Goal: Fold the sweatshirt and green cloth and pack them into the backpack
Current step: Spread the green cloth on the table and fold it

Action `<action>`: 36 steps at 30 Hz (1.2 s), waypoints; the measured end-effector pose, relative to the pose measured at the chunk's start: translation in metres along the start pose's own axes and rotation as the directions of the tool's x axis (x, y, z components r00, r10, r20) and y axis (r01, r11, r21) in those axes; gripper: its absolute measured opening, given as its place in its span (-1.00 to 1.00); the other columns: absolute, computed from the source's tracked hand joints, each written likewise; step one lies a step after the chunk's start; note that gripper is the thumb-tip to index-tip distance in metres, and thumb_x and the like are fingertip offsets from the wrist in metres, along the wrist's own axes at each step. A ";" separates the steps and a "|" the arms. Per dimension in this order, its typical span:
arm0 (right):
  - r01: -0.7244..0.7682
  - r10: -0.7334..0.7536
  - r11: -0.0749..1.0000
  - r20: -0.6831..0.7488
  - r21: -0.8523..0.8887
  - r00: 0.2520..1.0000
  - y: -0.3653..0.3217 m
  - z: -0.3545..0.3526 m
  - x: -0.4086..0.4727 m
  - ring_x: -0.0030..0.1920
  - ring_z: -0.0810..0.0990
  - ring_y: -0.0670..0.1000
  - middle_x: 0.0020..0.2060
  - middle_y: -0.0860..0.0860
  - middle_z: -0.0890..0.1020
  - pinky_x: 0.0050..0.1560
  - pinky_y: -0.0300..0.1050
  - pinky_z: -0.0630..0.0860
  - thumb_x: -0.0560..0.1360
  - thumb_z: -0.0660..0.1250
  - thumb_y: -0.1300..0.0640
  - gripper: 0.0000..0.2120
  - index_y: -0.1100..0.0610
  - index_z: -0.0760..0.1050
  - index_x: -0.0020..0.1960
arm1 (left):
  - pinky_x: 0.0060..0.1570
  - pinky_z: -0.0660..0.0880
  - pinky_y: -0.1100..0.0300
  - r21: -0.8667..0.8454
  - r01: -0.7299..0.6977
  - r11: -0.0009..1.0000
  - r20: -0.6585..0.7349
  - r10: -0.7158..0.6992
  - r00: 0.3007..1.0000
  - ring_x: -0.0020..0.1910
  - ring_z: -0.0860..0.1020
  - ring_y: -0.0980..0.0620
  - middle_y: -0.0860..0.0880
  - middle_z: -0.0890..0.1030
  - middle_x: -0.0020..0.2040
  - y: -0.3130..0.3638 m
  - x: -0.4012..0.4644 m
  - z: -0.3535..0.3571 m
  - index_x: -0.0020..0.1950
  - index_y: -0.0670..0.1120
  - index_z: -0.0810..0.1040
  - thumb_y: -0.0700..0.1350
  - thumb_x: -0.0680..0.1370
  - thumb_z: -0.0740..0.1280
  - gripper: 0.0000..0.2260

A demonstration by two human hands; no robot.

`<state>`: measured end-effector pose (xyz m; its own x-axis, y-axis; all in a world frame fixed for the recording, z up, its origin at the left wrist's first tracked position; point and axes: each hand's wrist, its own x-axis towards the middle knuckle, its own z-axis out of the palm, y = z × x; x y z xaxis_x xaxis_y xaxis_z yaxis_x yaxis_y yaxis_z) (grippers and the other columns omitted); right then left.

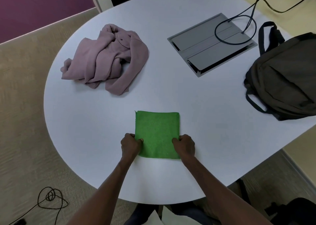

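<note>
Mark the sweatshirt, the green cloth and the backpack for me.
sweatshirt (102, 60): head view, middle of the crumpled pink heap.
green cloth (157, 130): head view, centre of the flat square.
backpack (287, 77): head view, middle of its dark front panel.

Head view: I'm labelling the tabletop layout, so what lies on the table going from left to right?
Pink sweatshirt → green cloth, pinched at its sides by the left hand and right hand → grey cable hatch → dark backpack.

Left hand (130, 144) and right hand (185, 145) pinch the folded green cloth (158, 134) edges
</note>
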<state>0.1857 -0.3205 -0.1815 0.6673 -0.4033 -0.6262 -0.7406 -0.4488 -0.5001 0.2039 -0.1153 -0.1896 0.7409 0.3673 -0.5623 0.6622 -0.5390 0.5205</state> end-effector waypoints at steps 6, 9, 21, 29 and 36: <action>-0.025 0.026 0.999 -0.027 0.023 0.999 0.000 -0.005 0.000 -0.10 0.57 0.16 -0.17 0.10 0.63 -0.19 -0.10 0.41 0.46 0.33 0.08 -0.82 0.20 0.54 -0.05 | -0.03 0.45 0.12 0.020 0.010 1.000 0.014 -0.010 1.000 0.13 0.56 -0.12 -0.10 0.62 0.09 0.008 -0.001 -0.003 0.16 -0.20 0.58 -0.09 0.49 0.46 -0.70; -0.022 0.024 0.994 -0.019 0.105 1.000 -0.004 -0.010 0.002 -0.11 0.59 0.15 -0.17 0.11 0.63 -0.16 -0.05 0.52 0.47 0.31 0.14 -0.83 0.23 0.55 -0.03 | -0.10 0.44 0.13 0.003 0.011 1.000 0.047 -0.012 0.999 0.07 0.58 -0.11 -0.09 0.64 0.01 0.011 -0.001 0.000 0.07 -0.20 0.59 -0.09 0.49 0.44 -0.76; -0.046 0.032 0.968 0.060 0.245 0.998 -0.010 -0.041 0.025 -0.06 0.60 0.10 -0.12 0.04 0.62 -0.03 0.00 0.59 0.52 0.27 0.27 -0.77 0.18 0.57 0.15 | -0.05 0.62 0.03 -0.294 0.167 0.941 0.278 -0.083 0.957 -0.17 0.64 -0.10 -0.12 0.69 -0.15 0.026 0.018 -0.005 -0.13 -0.11 0.66 -0.10 0.55 0.42 -0.89; 0.201 -0.201 0.976 -0.015 0.081 0.980 -0.028 -0.047 0.051 -0.21 0.53 0.05 -0.17 0.15 0.61 -0.22 -0.09 0.41 0.48 0.24 0.35 -0.50 0.05 0.29 0.37 | 0.04 0.62 -0.12 -0.328 0.128 0.936 0.184 -0.070 0.980 -0.03 0.65 -0.15 -0.12 0.66 -0.05 0.059 0.044 0.003 -0.02 -0.09 0.55 -0.18 0.48 0.47 -0.86; 0.356 -0.356 0.918 0.032 -0.174 0.934 -0.061 -0.056 0.102 0.16 0.53 0.14 0.10 0.14 0.55 0.01 -0.20 0.34 0.48 0.26 0.38 -0.54 0.06 0.51 0.32 | 0.06 0.52 0.12 -0.202 -0.212 0.956 0.101 0.235 0.967 0.02 0.62 -0.08 -0.07 0.65 0.12 0.101 0.073 0.004 0.13 0.00 0.61 -0.28 0.49 0.39 -0.73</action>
<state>0.3035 -0.3786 -0.1813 0.8843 -0.1916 -0.4259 -0.4288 -0.6943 -0.5780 0.3247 -0.1461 -0.1804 0.8607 0.1519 -0.4859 0.4992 -0.4396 0.7467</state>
